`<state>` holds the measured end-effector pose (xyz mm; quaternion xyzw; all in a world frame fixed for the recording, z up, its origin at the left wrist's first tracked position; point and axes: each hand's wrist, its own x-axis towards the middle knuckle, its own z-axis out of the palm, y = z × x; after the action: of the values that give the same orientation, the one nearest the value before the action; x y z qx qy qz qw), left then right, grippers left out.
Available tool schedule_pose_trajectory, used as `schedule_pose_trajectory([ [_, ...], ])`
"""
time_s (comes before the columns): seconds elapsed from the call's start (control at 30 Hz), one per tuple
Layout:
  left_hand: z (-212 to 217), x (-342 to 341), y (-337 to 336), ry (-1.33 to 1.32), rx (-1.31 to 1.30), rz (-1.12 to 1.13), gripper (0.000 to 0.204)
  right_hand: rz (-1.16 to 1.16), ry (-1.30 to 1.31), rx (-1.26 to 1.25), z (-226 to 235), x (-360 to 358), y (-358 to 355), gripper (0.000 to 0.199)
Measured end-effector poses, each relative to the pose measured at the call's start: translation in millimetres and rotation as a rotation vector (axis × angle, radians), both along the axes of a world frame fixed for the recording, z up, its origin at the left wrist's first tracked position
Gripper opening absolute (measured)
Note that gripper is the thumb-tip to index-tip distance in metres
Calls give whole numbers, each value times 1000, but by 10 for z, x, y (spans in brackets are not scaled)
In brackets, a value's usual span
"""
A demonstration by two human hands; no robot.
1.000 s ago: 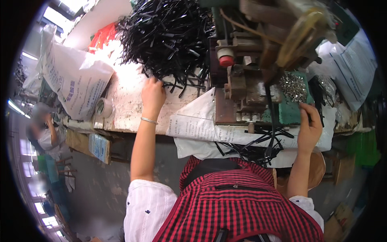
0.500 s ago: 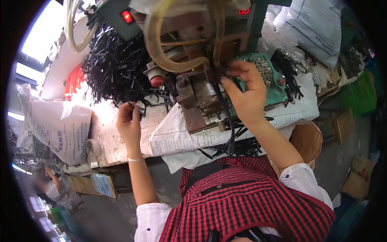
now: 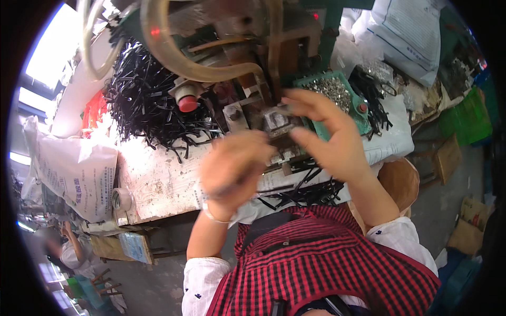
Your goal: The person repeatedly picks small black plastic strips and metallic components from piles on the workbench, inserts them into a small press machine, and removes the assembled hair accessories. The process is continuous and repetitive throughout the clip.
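In front of the bench machine, my left hand (image 3: pixel 237 166) is smeared by motion, its fingers too blurred to make out. A dark streak shows along its underside; what that is I cannot tell. My right hand (image 3: pixel 337 139) reaches to the right side of the machine's metal fixture (image 3: pixel 276 121), thumb and fingers apart with no object visible between them. Left of the machine lies a big heap of black straps (image 3: pixel 153 100). A green tray (image 3: pixel 363 118) of small shiny metal pieces (image 3: pixel 334 92) sits just beyond my right hand.
A red push button (image 3: pixel 187 103) sticks out of the machine's left side. Pale hoses (image 3: pixel 195 71) loop in front of it. More black straps (image 3: pixel 311 192) lie at the bench's front edge. A tape roll (image 3: pixel 122 199) and white sack (image 3: pixel 79 174) are at left.
My left hand has come from the strap heap rightward to the machine. My right hand has drawn slightly toward me, and the black strap hanging down the fixture no longer shows there.
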<state>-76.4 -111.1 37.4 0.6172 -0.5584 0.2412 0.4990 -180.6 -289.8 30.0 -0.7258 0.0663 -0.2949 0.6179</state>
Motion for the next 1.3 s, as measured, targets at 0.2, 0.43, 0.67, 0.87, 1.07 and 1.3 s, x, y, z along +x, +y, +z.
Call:
schedule_pose_trajectory([
  [0.2,-292,-96,-300,-329,67,71,26,-358,105,-28,-558,-94,-901,41],
  [0.43,-329,-137,-322,-318,57,93,25,-427,240,-314,-1018,-347,-997,24],
  [0.67,-328,-212,-271,-225,74,94,24,-519,379,-814,-1101,-159,-815,14],
  [0.87,-677,-512,242,-19,-16,220,28,-656,843,-928,-1353,-406,-997,20],
  [1.07,-879,860,829,-211,479,729,8,-449,609,-687,-1599,-394,-1421,38],
  [1.3,-1799,1608,982,-356,934,693,6,-329,493,-667,-1290,-59,-1121,36],
])
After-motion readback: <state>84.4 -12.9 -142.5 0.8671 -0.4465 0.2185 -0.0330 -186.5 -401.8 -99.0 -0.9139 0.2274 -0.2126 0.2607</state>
